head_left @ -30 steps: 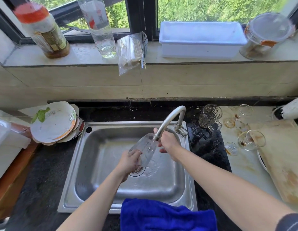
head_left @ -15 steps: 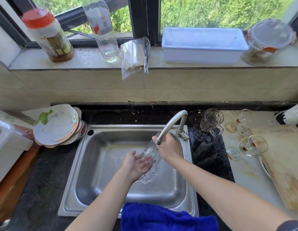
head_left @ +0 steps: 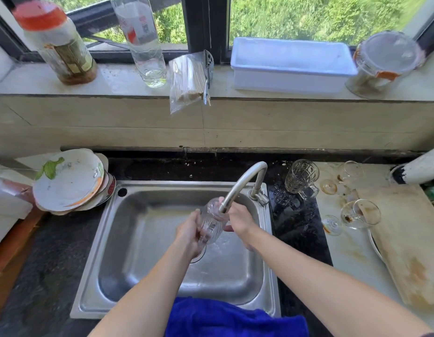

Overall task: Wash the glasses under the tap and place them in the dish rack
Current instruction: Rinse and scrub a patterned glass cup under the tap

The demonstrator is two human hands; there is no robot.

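Observation:
A clear ribbed glass is held tilted over the steel sink, its mouth up at the spout of the curved tap. My left hand grips the glass's lower body. My right hand holds its right side, fingers curled against it. On the counter to the right stand a patterned glass mug and two dirty stemmed glasses lying on their sides, one farther back.
Stacked dirty plates sit left of the sink. A blue cloth hangs over the sink's front edge. A wooden cutting board lies at the right. Bottles, a jar, a skewer bag and a white tray line the windowsill.
My left hand went from open under the water to gripping the glass's lower body. The glass has risen and tipped its mouth up to the spout.

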